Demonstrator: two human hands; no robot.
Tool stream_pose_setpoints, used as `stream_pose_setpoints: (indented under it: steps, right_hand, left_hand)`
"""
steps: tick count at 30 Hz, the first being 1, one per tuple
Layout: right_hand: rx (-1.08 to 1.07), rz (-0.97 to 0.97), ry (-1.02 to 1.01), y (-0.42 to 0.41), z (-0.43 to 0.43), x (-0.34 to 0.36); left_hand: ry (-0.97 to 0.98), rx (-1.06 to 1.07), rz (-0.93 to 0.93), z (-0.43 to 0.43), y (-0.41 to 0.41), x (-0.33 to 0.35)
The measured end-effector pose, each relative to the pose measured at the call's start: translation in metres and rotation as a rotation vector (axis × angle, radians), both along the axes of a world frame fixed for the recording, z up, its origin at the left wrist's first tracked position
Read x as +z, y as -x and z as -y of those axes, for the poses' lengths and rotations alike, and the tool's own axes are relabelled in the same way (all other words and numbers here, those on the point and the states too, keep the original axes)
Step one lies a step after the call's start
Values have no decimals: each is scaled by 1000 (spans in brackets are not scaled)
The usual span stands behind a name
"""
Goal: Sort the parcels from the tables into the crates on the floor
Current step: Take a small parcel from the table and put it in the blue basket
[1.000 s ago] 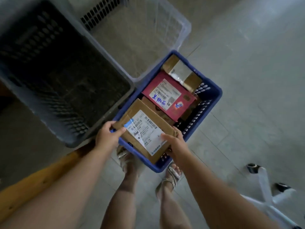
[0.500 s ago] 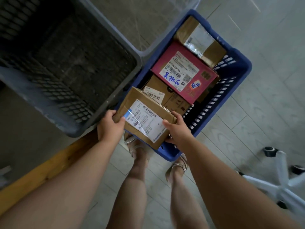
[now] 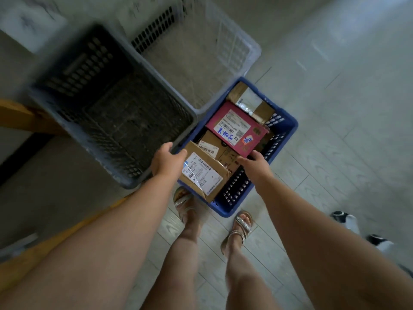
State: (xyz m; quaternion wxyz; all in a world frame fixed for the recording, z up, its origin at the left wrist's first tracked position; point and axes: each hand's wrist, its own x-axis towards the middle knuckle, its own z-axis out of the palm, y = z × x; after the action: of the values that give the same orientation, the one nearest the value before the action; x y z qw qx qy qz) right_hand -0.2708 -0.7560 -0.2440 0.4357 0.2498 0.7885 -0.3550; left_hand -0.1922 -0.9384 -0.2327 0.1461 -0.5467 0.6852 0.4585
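Leftmost, the dark grey crate [image 3: 111, 113] shows its slotted floor, with the clear crate [image 3: 237, 52] behind it at upper centre. Right of centre, the blue crate [image 3: 287, 130] holds the brown parcel [image 3: 202, 173], tilted at its near end with a barcoded white label too small to read. It also holds a pink box [image 3: 237, 130] bearing blue handwriting and "68", and a taped brown box [image 3: 251, 101]. The left hand [image 3: 166, 161] is loosely spread, thumb touching the parcel's corner; the right hand [image 3: 254, 163] reaches straight-fingered just beside it, gripping nothing.
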Motion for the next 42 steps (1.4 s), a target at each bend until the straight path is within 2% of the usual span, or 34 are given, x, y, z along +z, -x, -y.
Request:
stream_pose_setpoints:
  steps: [5,14,22,29,37,42]
  right_hand:
    - [0,-126,108,27,11,100]
    - [-27,-263,370,-14,11,281]
    - [223,-503,623,-72,82,415]
    - [507,-581,753,-154,214,462]
    - [671,-484,785,-275,379,445]
    - [754,-415,752,-314,449,435]
  left_hand:
    - [21,18,-196,-9,20,109]
    - [38,97,-525,-46,-35,284]
    - [243,224,-783,-2,-116,426]
    - [408,479,-836,90,-228,460]
    - [504,656,-698,235,-358,447]
    - [520,787,-673,302,-404,431]
